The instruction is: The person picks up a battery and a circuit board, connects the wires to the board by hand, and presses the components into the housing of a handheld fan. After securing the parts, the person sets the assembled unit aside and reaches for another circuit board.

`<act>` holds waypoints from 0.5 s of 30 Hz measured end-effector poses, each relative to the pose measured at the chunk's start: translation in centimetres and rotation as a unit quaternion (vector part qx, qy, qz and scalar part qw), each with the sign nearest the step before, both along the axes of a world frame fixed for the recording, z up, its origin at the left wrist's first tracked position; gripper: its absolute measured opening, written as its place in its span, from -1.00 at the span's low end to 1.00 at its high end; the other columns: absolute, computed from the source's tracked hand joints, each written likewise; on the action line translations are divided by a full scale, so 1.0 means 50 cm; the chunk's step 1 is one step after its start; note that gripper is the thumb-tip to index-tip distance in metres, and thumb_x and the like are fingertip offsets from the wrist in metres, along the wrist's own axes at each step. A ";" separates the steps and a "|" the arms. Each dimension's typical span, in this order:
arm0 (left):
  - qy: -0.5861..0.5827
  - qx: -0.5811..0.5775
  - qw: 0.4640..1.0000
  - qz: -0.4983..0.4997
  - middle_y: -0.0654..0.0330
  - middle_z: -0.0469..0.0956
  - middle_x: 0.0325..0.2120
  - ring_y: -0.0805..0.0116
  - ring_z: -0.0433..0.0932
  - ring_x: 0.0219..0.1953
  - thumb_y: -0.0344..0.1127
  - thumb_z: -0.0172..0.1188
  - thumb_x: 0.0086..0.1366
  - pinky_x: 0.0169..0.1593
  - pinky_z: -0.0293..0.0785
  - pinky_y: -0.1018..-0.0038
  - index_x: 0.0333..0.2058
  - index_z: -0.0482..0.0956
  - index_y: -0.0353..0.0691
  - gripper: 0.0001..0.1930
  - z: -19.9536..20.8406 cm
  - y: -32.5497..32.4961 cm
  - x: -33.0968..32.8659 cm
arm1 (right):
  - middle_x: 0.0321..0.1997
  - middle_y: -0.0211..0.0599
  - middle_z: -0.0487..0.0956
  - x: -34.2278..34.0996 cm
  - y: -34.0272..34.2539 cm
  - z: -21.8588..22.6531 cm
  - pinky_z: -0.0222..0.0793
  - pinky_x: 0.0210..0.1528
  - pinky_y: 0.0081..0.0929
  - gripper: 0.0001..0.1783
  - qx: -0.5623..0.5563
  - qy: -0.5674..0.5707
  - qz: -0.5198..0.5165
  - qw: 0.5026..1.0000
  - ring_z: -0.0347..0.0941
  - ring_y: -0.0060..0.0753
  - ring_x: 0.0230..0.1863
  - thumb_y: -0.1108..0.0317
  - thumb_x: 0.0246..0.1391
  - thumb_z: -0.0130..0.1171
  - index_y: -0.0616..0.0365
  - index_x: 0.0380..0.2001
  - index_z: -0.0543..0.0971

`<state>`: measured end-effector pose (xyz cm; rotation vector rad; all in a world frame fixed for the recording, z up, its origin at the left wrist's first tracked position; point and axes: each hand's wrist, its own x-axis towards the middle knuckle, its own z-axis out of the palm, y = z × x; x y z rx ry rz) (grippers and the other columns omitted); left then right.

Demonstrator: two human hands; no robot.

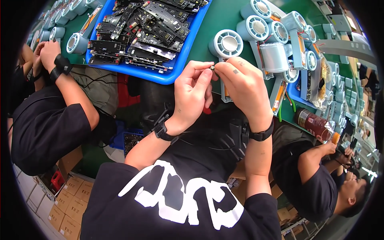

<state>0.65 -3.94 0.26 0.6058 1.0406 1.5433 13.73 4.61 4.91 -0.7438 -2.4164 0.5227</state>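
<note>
Both hands pinch one tiny dark part.
Left hand (192,96) and right hand (244,86) grip the small part (213,68) (kind unclear); pale round fan housing (226,44) just beyond waits unfitted.

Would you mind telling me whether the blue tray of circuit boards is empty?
No, the blue tray is piled with dark circuit boards, well above the two hands.

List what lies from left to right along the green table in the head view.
Co-worker's hands → blue tray of circuit boards → left hand → small part pinched between both hands → right hand → pale blue fan housings → brown bottle.
</note>
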 end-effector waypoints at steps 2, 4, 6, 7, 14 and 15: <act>0.017 0.007 1.000 0.003 0.11 0.52 -0.36 0.59 0.35 -0.61 -0.37 -0.01 0.51 -0.71 0.28 0.63 -0.01 0.49 -0.28 -0.81 0.003 0.000 0.000 | -0.41 -0.22 0.53 0.000 0.001 0.001 0.45 -0.37 -0.31 -0.81 0.001 -0.004 0.006 1.000 0.53 -0.15 -0.39 0.58 -0.06 0.30 0.21 -0.31 0.59; -0.003 0.002 1.000 0.003 0.12 0.53 -0.36 0.61 0.34 -0.63 -0.38 -0.01 0.51 -0.71 0.28 0.63 -0.02 0.48 -0.29 -0.82 0.004 0.002 0.000 | -0.41 -0.22 0.54 0.001 0.001 -0.001 0.46 -0.36 -0.31 -0.81 -0.005 -0.001 0.008 1.000 0.54 -0.14 -0.39 0.58 -0.06 0.30 0.21 -0.31 0.60; -0.046 -0.006 0.999 0.004 0.13 0.54 -0.37 0.64 0.32 -0.67 -0.41 -0.01 0.49 -0.71 0.29 0.63 -0.04 0.47 -0.31 -0.83 0.005 0.004 0.000 | -0.41 -0.22 0.54 0.002 0.000 -0.001 0.46 -0.36 -0.31 -0.81 -0.008 0.000 0.009 1.000 0.54 -0.14 -0.38 0.58 -0.06 0.30 0.21 -0.30 0.60; -0.046 -0.007 0.999 0.005 0.13 0.54 -0.37 0.64 0.32 -0.67 -0.41 -0.01 0.49 -0.71 0.29 0.63 -0.04 0.47 -0.31 -0.83 0.007 0.004 0.001 | -0.40 -0.21 0.55 0.003 0.001 -0.002 0.46 -0.36 -0.32 -0.81 -0.012 0.008 0.006 1.000 0.54 -0.14 -0.38 0.58 -0.06 0.30 0.21 -0.30 0.60; -0.019 -0.002 1.000 -0.010 0.10 0.53 -0.35 0.59 0.36 -0.61 -0.37 -0.02 0.51 -0.71 0.28 0.63 -0.03 0.48 -0.28 -0.82 0.001 0.002 -0.003 | -0.40 -0.21 0.56 0.007 0.005 -0.001 0.46 -0.36 -0.32 -0.80 -0.007 0.001 0.013 1.000 0.55 -0.14 -0.38 0.58 -0.06 0.30 0.22 -0.30 0.61; -0.019 -0.002 1.000 -0.010 0.10 0.53 -0.35 0.59 0.36 -0.61 -0.37 -0.02 0.51 -0.71 0.28 0.63 -0.03 0.48 -0.28 -0.82 0.002 0.002 -0.003 | -0.40 -0.21 0.56 0.007 0.006 -0.002 0.46 -0.36 -0.33 -0.81 -0.004 0.001 0.015 1.000 0.55 -0.14 -0.38 0.58 -0.06 0.30 0.22 -0.30 0.61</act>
